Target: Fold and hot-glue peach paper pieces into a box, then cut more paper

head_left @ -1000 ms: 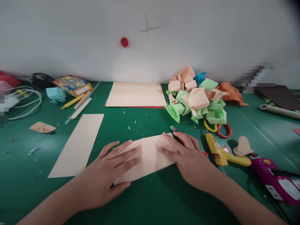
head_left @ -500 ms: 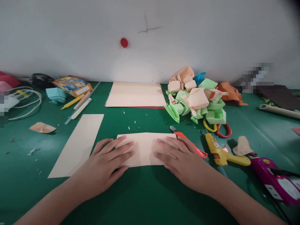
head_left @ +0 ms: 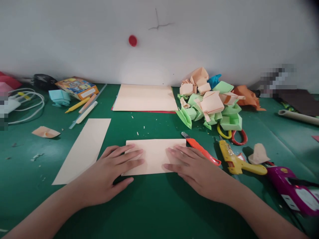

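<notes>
A pale peach sheet of paper, which looks folded along its far edge, lies on the green table in front of me. My left hand rests on its left end with fingers spread, the thumb off the near edge on the table. On the right end lies my right hand, fingers stretched out flat. An orange utility knife with its blade showing lies just beyond my right hand. To the left, a second long strip of the same paper lies flat, partly behind my left forearm.
At the back stands a stack of paper sheets. A heap of folded paper pieces is right of it, with scissors, a yellow glue gun and a purple power strip nearer. A box and glue sticks lie left.
My left thumb has come out from the paper's near edge onto the table. The paper's far edge, bowed before, now looks straighter and flatter. The view has shifted slightly.
</notes>
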### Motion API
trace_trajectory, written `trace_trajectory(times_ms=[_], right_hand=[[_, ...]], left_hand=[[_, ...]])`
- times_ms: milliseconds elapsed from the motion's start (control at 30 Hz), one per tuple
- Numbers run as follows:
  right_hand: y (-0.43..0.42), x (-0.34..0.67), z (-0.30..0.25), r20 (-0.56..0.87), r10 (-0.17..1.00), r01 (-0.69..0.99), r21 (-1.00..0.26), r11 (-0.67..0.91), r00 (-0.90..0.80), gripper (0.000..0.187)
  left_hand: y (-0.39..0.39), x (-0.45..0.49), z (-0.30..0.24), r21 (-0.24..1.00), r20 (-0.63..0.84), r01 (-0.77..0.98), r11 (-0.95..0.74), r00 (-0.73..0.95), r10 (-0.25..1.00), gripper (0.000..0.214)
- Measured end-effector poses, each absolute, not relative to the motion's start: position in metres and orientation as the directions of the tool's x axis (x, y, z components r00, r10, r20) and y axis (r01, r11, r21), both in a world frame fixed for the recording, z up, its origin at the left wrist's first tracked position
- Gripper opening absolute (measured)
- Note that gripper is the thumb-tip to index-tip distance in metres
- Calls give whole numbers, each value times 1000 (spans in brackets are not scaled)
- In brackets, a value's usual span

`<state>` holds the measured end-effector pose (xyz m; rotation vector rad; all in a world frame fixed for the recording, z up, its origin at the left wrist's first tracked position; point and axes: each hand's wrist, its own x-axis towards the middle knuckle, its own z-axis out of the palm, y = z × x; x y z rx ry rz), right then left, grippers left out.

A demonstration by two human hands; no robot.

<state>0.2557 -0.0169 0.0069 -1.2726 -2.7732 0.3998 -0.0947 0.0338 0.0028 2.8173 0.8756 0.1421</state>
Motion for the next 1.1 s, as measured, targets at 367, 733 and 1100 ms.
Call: trace_trajectory(times_ms=[367, 733, 1100], right_hand=[[-16, 259, 7, 15, 760, 733, -251, 632, -650, 45], [-15, 261, 8, 17, 769, 738, -268, 619, -639, 45], [-14, 262, 6, 49, 767, 732, -264, 628, -640, 46]], left_hand=[[47, -105, -1, 319, 47, 573, -755, 786, 616, 44], [52, -109, -5, 341, 58, 568, -749, 783, 620, 38], [53, -107, -5, 287, 40, 569, -771, 797, 603, 40]])
